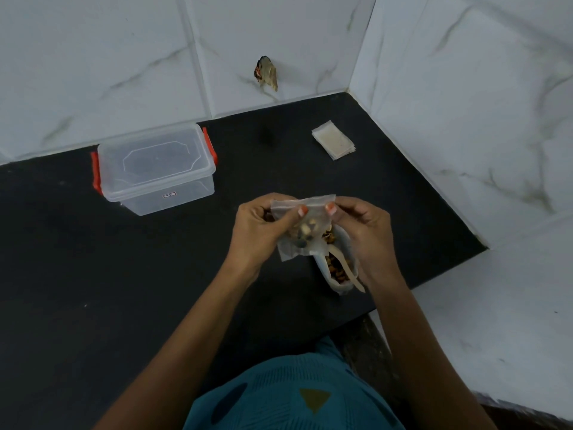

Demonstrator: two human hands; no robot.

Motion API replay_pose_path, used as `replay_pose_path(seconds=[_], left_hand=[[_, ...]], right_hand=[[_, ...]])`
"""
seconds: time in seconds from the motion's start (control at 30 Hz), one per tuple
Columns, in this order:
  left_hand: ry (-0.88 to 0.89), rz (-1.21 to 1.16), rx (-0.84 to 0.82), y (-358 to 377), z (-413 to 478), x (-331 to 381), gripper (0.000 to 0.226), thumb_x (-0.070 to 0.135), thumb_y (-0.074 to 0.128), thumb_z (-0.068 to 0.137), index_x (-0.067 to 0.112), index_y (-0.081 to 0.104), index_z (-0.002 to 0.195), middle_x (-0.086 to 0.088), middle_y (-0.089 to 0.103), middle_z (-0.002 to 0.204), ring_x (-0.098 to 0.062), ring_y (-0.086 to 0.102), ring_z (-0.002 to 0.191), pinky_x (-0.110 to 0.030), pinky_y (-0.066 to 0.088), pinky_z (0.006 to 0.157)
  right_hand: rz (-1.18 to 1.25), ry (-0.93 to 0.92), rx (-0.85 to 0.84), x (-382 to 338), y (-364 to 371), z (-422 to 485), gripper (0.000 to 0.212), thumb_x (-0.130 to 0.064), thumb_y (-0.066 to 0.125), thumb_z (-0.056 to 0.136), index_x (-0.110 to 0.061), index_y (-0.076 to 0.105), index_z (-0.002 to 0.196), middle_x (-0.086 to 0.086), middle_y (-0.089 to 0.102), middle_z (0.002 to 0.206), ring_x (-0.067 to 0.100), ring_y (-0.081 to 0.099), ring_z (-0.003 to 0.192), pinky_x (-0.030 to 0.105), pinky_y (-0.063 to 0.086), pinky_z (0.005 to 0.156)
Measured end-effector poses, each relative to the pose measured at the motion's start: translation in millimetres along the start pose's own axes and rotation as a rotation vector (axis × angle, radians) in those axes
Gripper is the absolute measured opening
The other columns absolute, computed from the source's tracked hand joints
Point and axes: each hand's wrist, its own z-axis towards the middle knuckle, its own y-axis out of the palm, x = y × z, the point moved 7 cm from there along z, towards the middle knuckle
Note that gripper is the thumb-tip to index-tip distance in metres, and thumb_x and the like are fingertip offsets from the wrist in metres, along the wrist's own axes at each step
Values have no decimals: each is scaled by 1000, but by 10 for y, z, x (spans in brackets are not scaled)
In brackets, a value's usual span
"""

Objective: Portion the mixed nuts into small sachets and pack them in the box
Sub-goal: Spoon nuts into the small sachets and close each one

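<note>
Head: sachet (302, 231) pinched between both grips (262, 226) (362, 226)

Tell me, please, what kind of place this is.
Probably a home kitchen counter: a dark countertop in a corner of white marble-look wall tiles, with a lidded plastic box and an open bag of mixed nuts on it.

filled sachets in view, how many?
1. The filled sachet is pinched at its top edge by the left hand and right hand, above the nut bag. Any inside the lidded box may be hidden.
</note>
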Motion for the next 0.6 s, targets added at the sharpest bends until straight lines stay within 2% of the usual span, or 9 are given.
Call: replay_pose_path(seconds=[0.1,0.17,0.27,0.33,0.47,0.6], left_hand=[[-20,1,-11,32,-18,-19,10,4,63,81,15,63,81,6,68,77,-3,66,77,-14,52,67],[-47,-22,-4,36,-18,-39,9,5,63,81,14,63,81,4,67,80,-6,66,78,-16,53,69],[-57,-42,13,2,-9,-42,7,7,62,82,14,63,82,3,67,82,-8,66,81,-17,53,70],[-53,-25,7,-4,-6,-33,8,7,63,82,14,63,82,4,66,81,-6,65,80,-15,52,69],[-61,-15,-2,35,-28,-37,10,6,64,80,14,65,85,4,68,82,-3,66,79,-14,51,69],[-83,-34,-9,54,-38,-60,17,4,64,79,17,66,89,9,71,84,-2,67,85,-13,51,72]], right_hand=[[41,-33,50,-35,1,-7,16,4,58,82,-10,67,82,1,67,83,7,64,78,25,53,75],[62,-13,57,-31,5,-9,16,2,58,83,-11,67,82,1,67,83,7,64,78,26,54,76],[122,104,-57,25,65,-22,11,-13,60,80,-17,66,89,0,68,92,13,66,89,33,53,83],[140,144,-130,46,111,-42,14,-18,60,77,-21,65,90,-3,69,92,11,66,91,30,54,81],[91,38,-90,-25,108,-37,11,-3,59,83,-10,67,87,-1,68,83,6,66,78,19,54,71],[19,-28,-14,-20,41,-4,10,-2,62,81,-9,67,86,2,68,84,11,66,80,25,55,75]])
